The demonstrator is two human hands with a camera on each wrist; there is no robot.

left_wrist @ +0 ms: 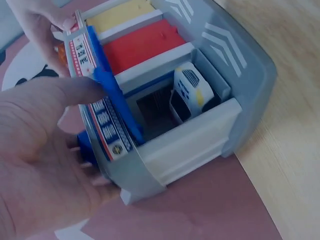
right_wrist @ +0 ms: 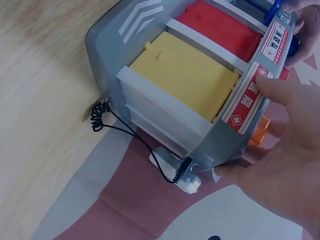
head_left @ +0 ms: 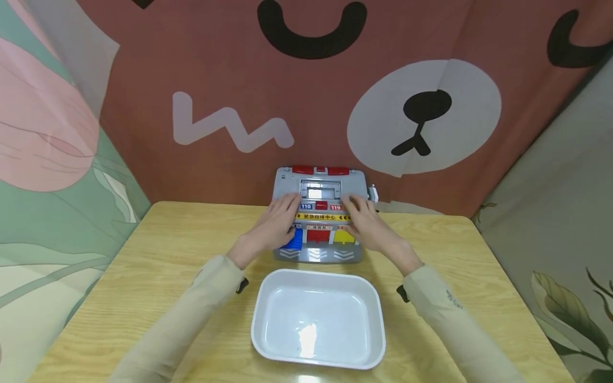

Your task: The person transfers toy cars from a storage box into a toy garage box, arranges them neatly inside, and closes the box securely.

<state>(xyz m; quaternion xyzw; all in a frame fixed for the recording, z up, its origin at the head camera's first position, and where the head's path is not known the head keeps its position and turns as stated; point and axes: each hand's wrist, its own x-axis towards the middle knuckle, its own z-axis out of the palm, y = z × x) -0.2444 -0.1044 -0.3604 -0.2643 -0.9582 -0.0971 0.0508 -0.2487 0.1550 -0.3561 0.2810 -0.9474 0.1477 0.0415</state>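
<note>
A grey toy rescue station (head_left: pixel 318 255) stands at the back of the table, with blue, red and yellow garage doors along its front. My left hand (head_left: pixel 275 221) grips its left side. In the left wrist view the thumb touches the raised blue door (left_wrist: pixel 112 89), while the other fingers reach round the station's edge and are partly hidden. A white toy car (left_wrist: pixel 192 90) sits inside the blue-door bay. My right hand (head_left: pixel 373 223) holds the station's right side, its thumb on the red sign (right_wrist: pixel 245 102). The yellow door (right_wrist: pixel 185 75) and red door (right_wrist: pixel 220 27) are down.
A white plastic basin (head_left: pixel 287 319) lies in front of the station, between the forearms. At the station's right side hangs a white handset (right_wrist: pixel 189 184) with a coiled black cord (right_wrist: pixel 99 117). A printed curtain (head_left: pixel 230 175) rises behind the wooden table (head_left: pixel 191 234).
</note>
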